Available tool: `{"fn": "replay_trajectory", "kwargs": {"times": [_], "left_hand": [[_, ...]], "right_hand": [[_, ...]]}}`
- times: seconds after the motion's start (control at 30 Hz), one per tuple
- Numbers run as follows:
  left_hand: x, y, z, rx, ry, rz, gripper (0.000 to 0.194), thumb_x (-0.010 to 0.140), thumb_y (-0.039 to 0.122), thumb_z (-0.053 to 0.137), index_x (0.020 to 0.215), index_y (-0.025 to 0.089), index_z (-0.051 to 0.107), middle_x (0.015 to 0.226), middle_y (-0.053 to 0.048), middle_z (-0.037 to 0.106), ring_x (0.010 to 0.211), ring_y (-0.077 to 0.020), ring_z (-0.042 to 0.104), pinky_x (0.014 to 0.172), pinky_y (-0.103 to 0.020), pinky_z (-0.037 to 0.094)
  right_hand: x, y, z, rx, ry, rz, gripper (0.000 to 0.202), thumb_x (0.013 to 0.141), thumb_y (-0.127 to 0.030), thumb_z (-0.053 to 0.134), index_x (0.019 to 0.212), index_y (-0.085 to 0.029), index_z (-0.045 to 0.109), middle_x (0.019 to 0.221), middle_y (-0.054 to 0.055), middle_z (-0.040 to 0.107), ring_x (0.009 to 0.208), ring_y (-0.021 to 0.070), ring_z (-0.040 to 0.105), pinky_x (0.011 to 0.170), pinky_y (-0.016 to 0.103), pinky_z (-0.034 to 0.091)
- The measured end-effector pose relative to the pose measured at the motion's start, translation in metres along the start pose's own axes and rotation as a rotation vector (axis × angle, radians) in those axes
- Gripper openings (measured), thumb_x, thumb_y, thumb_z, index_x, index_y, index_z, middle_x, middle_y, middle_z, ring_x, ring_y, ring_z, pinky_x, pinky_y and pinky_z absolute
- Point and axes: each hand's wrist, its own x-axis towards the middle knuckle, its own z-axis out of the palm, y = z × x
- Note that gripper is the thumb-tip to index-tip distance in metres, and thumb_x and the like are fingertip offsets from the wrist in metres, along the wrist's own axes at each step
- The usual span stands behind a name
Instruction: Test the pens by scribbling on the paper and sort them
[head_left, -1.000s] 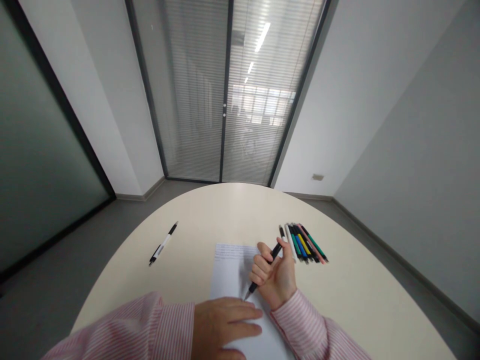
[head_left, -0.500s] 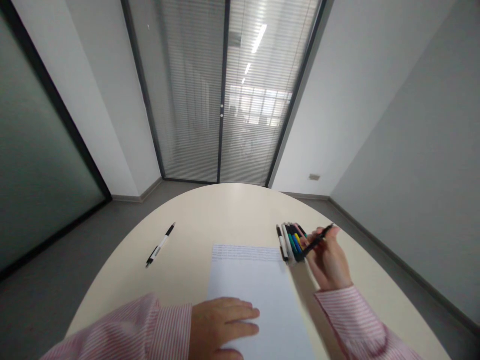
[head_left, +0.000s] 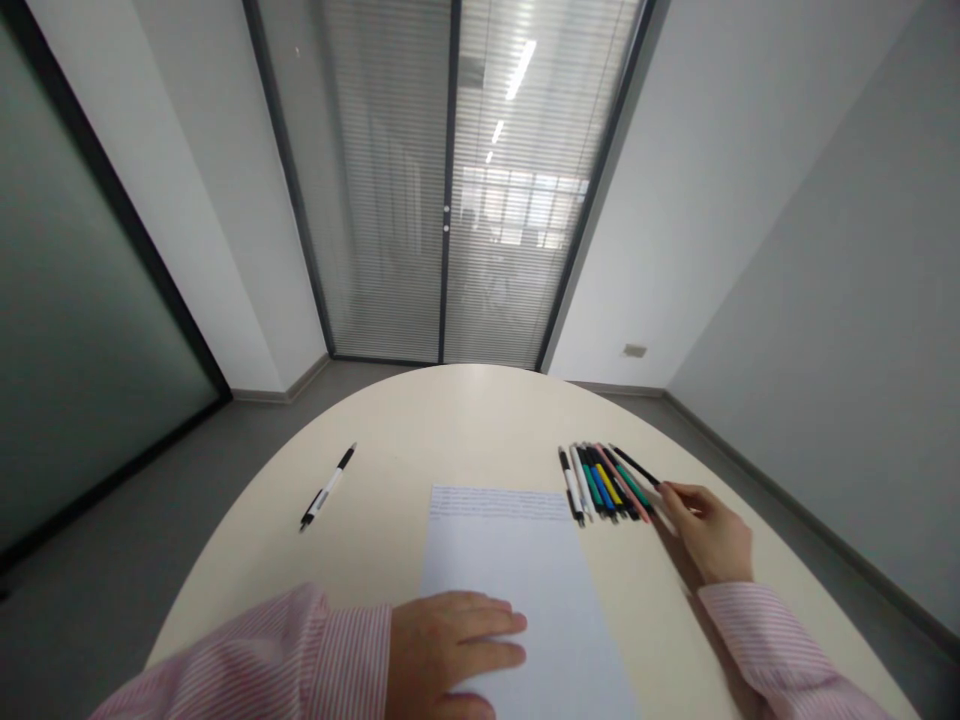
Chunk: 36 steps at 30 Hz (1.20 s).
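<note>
My left hand (head_left: 457, 650) lies flat with fingers spread on a sheet of paper (head_left: 510, 570), which bears several lines of writing along its top. At the right, my right hand (head_left: 705, 525) pinches the near end of a black pen (head_left: 634, 465) between thumb and fingers. The pen's far end points away from me and reaches the edge of a row of pens (head_left: 600, 485). That row holds several pens side by side, in white, green, blue, yellow, black and pink, just right of the paper's top corner.
A black-and-white pen (head_left: 328, 488) lies alone on the left of the round cream table (head_left: 480, 420). Beyond the table's far edge stands a glass partition with blinds (head_left: 390, 250). Grey walls rise on both sides.
My right hand has moved right and lowered the black pen from above the row to its right side, uncovering the pens. My left hand has stayed on the paper.
</note>
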Motion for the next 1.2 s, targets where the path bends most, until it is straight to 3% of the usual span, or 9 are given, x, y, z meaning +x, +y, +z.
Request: {"fn": "replay_trajectory", "kwargs": {"times": [0.2, 0.33, 0.5, 0.67, 0.83, 0.97, 1.07, 1.2], "left_hand": [[0.000, 0.001, -0.001, 0.014, -0.005, -0.003, 0.046, 0.094, 0.042, 0.041, 0.130, 0.014, 0.043, 0.137, -0.012, 0.047, 0.129, -0.0209, 0.040, 0.110, -0.030, 0.028], [0.001, 0.000, 0.000, 0.008, 0.006, -0.004, 0.046, 0.094, 0.042, 0.042, 0.130, 0.015, 0.042, 0.137, -0.012, 0.047, 0.128, -0.0207, 0.041, 0.110, -0.031, 0.030], [0.001, 0.001, -0.001, -0.003, -0.014, -0.003, 0.046, 0.094, 0.043, 0.040, 0.130, 0.015, 0.042, 0.137, -0.012, 0.047, 0.127, -0.0215, 0.042, 0.109, -0.032, 0.031], [0.001, 0.001, -0.003, 0.011, -0.013, -0.008, 0.044, 0.094, 0.042, 0.039, 0.130, 0.015, 0.043, 0.136, -0.012, 0.048, 0.127, -0.0216, 0.042, 0.108, -0.031, 0.032], [0.003, -0.002, 0.000, 0.028, 0.011, 0.023, 0.043, 0.096, 0.045, 0.031, 0.122, 0.017, 0.051, 0.130, -0.011, 0.054, 0.123, -0.0212, 0.046, 0.106, -0.030, 0.035], [0.005, -0.002, 0.001, 0.035, 0.052, 0.011, 0.044, 0.095, 0.048, 0.030, 0.112, 0.017, 0.058, 0.115, -0.011, 0.063, 0.110, -0.0201, 0.054, 0.101, -0.028, 0.040], [0.006, 0.002, 0.001, 0.055, 0.086, -0.018, 0.039, 0.095, 0.044, 0.033, 0.103, 0.019, 0.062, 0.103, -0.009, 0.066, 0.101, -0.0192, 0.057, 0.098, -0.029, 0.042], [0.010, 0.006, -0.004, 0.038, 0.139, -0.014, 0.018, 0.090, 0.027, 0.047, 0.088, 0.020, 0.064, 0.087, -0.005, 0.070, 0.085, -0.0174, 0.061, 0.085, -0.027, 0.048]], "right_hand": [[0.001, 0.000, 0.008, -0.177, -0.103, -0.095, 0.034, 0.057, -0.050, 0.058, 0.070, -0.021, 0.072, 0.067, 0.006, 0.071, 0.069, 0.0292, 0.065, 0.065, 0.037, 0.045], [0.001, 0.004, 0.007, -0.232, -0.103, -0.146, 0.037, 0.059, -0.051, 0.054, 0.073, -0.021, 0.072, 0.075, 0.007, 0.073, 0.073, 0.0283, 0.066, 0.064, 0.035, 0.046], [0.003, 0.007, 0.005, -0.267, -0.093, -0.171, 0.040, 0.061, -0.053, 0.052, 0.071, -0.020, 0.072, 0.066, 0.008, 0.070, 0.063, 0.0273, 0.064, 0.058, 0.035, 0.045], [-0.019, -0.016, 0.004, -0.244, -0.044, -0.245, 0.045, 0.072, -0.054, 0.046, 0.085, -0.017, 0.068, 0.079, 0.009, 0.068, 0.061, 0.0215, 0.061, 0.057, 0.031, 0.045], [-0.099, -0.072, 0.018, -0.118, -0.475, -0.651, 0.036, 0.090, -0.037, 0.038, 0.060, -0.020, 0.050, 0.051, -0.001, 0.051, 0.046, 0.0117, 0.048, 0.048, 0.022, 0.036], [-0.159, -0.094, 0.038, -0.200, -0.786, -0.845, 0.028, 0.088, -0.022, 0.039, 0.060, -0.021, 0.046, 0.051, -0.002, 0.053, 0.046, 0.0110, 0.051, 0.047, 0.023, 0.030], [-0.175, -0.092, 0.047, -0.250, -0.843, -0.948, 0.022, 0.087, -0.018, 0.038, 0.067, -0.021, 0.048, 0.055, -0.001, 0.058, 0.049, 0.0122, 0.055, 0.049, 0.025, 0.029], [-0.174, -0.088, 0.051, -0.313, -0.845, -1.000, 0.020, 0.086, -0.017, 0.039, 0.070, -0.021, 0.049, 0.059, -0.001, 0.061, 0.051, 0.0123, 0.057, 0.050, 0.026, 0.027]]}}
